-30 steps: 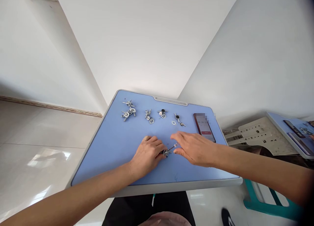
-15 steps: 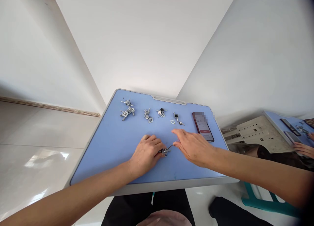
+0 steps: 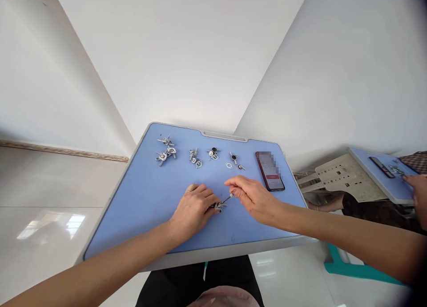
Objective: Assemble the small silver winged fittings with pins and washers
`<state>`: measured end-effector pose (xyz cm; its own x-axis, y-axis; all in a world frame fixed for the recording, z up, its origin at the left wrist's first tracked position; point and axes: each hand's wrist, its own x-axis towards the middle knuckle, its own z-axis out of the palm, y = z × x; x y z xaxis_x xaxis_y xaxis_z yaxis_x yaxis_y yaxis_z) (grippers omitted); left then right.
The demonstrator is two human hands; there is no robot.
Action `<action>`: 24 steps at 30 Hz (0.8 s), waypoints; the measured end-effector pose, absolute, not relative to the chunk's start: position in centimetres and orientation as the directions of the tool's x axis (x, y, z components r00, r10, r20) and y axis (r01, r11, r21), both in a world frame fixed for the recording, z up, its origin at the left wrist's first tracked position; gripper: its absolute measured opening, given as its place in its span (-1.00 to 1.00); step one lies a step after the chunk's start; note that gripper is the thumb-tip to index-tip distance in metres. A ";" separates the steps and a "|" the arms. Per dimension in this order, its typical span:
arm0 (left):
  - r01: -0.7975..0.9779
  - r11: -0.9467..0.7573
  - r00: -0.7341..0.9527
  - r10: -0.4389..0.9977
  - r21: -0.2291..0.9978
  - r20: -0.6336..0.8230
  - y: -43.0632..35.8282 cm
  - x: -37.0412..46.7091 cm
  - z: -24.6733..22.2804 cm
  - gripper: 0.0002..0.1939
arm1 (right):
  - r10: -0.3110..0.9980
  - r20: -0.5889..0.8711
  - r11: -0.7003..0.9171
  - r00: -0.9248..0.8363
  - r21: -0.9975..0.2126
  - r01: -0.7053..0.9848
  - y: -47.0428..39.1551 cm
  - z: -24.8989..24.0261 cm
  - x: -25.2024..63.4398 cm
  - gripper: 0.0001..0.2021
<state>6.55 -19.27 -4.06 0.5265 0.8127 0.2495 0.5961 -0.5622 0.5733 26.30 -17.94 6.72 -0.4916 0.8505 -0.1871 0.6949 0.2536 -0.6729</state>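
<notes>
A small metal assembly [image 3: 219, 205] with a thin rod sticking out lies on the blue table [image 3: 150, 200] between my hands. My left hand [image 3: 192, 209] rests on the table and pinches the assembly's body with its fingertips. My right hand [image 3: 255, 197] pinches the rod's far end between thumb and forefinger. Farther back stand small groups of metal parts: a cluster [image 3: 164, 152] at the left, two smaller groups [image 3: 194, 158] [image 3: 212, 153] in the middle, and loose pieces [image 3: 233, 161] at the right.
A phone [image 3: 269, 170] with a lit screen lies at the table's right side. To the right stands a second blue table [image 3: 383, 173] with a phone and parts, and another person's hand [image 3: 416, 187] over it. White walls meet behind; a teal stool [image 3: 360, 271] stands below.
My right hand's fingers have closed in onto the rod's tip. The view has shifted a little, so everything sits farther left. The other person's hand has come into view at the right.
</notes>
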 end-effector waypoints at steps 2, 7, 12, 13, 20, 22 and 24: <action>0.594 -0.563 0.531 0.811 0.574 0.246 -19.3 6.6 -4.0 -0.88 | 0.890 -0.187 0.159 -0.417 -0.729 0.666 -18.2 6.4 26.0 -0.67; 0.597 -0.563 0.537 0.809 0.572 0.237 -19.3 6.6 -4.0 -0.88 | 0.898 -0.246 -0.009 -0.365 -0.839 0.544 -18.4 5.5 26.4 -0.78; 0.590 -0.560 0.527 0.813 0.582 0.249 -19.3 6.5 -4.1 -0.89 | 0.865 -0.060 0.235 -0.498 -0.829 0.507 -18.6 5.4 27.6 -0.88; 0.589 -0.560 0.525 0.813 0.582 0.251 -19.3 6.5 -4.1 -0.90 | 0.850 -0.024 0.289 -0.526 -0.813 0.505 -18.7 5.5 27.7 -0.84; 0.588 -0.580 0.524 0.804 0.565 0.280 -19.3 6.6 -4.4 -0.88 | 0.942 0.060 0.199 -0.331 -0.892 0.405 -19.5 3.9 26.5 -0.79; 0.587 -0.585 0.522 0.802 0.560 0.290 -19.3 6.6 -4.4 -0.87 | 0.972 0.137 0.195 -0.190 -0.924 0.330 -19.6 2.6 26.0 -0.78; 0.586 -0.581 0.510 0.806 0.564 0.301 -19.3 6.5 -4.5 -0.86 | 0.975 0.205 0.220 -0.085 -0.942 0.255 -19.5 1.3 25.7 -0.74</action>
